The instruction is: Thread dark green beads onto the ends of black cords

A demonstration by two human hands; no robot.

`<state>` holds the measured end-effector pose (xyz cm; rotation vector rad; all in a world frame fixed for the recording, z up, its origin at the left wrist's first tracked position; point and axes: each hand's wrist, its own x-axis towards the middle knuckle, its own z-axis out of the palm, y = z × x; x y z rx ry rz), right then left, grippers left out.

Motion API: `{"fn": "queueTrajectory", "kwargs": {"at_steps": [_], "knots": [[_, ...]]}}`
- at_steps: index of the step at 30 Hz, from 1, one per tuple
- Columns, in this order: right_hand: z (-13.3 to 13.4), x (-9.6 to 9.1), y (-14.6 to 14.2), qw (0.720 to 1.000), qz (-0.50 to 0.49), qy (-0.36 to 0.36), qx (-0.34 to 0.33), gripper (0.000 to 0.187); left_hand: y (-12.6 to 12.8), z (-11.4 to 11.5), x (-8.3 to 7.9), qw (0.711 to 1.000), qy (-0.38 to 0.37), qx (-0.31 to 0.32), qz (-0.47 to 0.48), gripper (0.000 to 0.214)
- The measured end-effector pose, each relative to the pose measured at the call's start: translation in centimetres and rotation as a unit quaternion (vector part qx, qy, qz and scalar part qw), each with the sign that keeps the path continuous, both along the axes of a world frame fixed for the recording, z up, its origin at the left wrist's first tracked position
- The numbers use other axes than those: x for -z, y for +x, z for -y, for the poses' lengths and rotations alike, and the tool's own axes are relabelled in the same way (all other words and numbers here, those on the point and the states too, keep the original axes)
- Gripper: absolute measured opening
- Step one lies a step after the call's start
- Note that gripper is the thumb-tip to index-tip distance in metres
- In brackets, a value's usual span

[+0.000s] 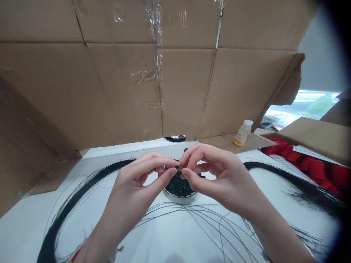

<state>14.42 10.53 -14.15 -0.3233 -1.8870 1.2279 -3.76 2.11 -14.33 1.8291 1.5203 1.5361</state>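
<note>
Pinching near bowl [181, 199]: left hand [135, 180], right hand [222, 175], almost touching.

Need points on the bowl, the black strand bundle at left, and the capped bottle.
bowl [181, 199]: head view, outer wall below the rim
black strand bundle [70, 202]: head view, along its curve at left
capped bottle [243, 133]: head view, body below the cap

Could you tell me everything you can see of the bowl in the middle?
The bowl looks round and white, with a thin dark line around its rim; its material is unclear. It stands upright on the white table, filled with small, shiny, dark pieces. The left hand and right hand partly hide it; whether they touch it, I can't tell.
</note>
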Motion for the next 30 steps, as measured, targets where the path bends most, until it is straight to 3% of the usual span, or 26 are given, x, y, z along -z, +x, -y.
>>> {"fn": "queueTrajectory", "kwargs": {"at_steps": [10, 19, 30], "knots": [[-0.1, -0.1, 0.5, 0.998, 0.053, 0.030, 0.007, 0.019, 0.3, 0.4, 0.2, 0.993, 0.053, -0.017, -0.103, 0.019], [-0.2, -0.2, 0.8, 0.996, 0.082, 0.046, 0.009, 0.021, 0.5, 0.3, 0.1, 0.993, 0.038, -0.013, -0.113, 0.015], [-0.2, -0.8, 1.1, 0.991, 0.117, 0.057, 0.007, 0.018, 0.5, 0.6, 0.3, 0.981, 0.079, -0.009, -0.174, 0.021]]}}
